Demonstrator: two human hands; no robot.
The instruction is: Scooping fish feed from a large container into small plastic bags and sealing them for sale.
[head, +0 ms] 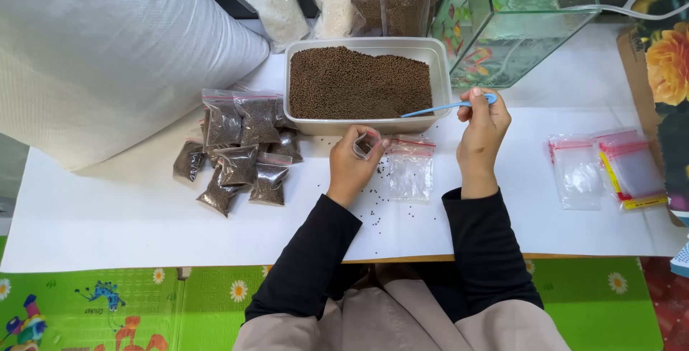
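On the white table (143, 214) we see the pile of filled pellet bags (240, 150) at left. Our left hand (352, 164) pinches a small clear bag (366, 143) open, just below the pellet tub (362, 82). Our right hand (481, 125) has its grip pressed on the blue spoon (445, 107), bowl at the tub's edge. We judge it best to keep the bag mouth wide and close under the spoon, since loose pellets (377, 200) dot the table.

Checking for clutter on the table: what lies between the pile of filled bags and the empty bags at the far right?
In the head view: the left hand with a small open bag, one empty zip bag, scattered pellets, and the right hand.
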